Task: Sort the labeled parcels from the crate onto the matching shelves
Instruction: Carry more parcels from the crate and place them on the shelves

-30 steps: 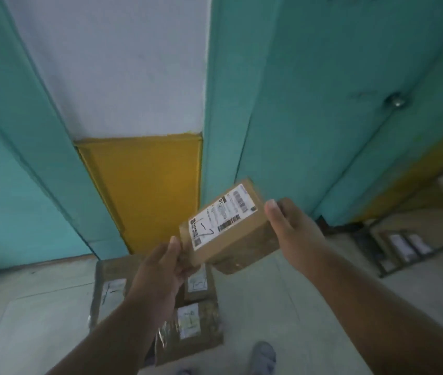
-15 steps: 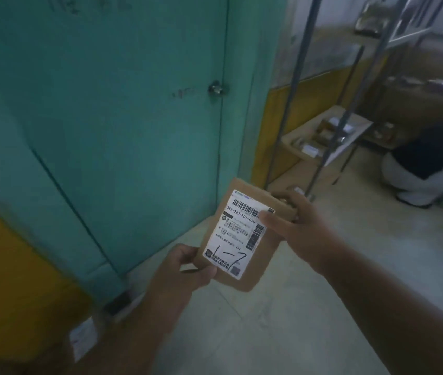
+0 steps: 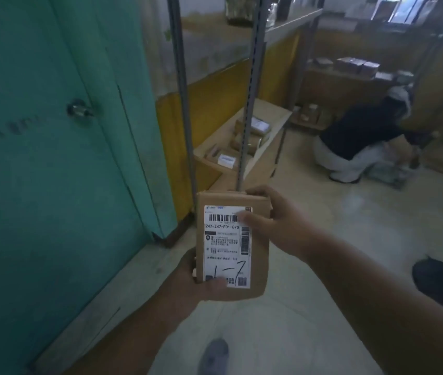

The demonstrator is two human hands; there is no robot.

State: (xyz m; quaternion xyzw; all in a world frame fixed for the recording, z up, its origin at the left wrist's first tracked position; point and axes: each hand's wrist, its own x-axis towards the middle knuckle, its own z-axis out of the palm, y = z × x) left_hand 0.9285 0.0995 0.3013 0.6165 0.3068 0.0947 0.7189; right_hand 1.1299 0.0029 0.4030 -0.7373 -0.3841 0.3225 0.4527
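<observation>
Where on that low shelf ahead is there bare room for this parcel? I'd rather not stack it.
The low shelf looks bare at its far end, toward the crouching person, and along its right front edge. The middle, behind the metal post, is crowded with boxes, and a white-labelled packet fills the near end. Both hands hold the parcel.
</observation>
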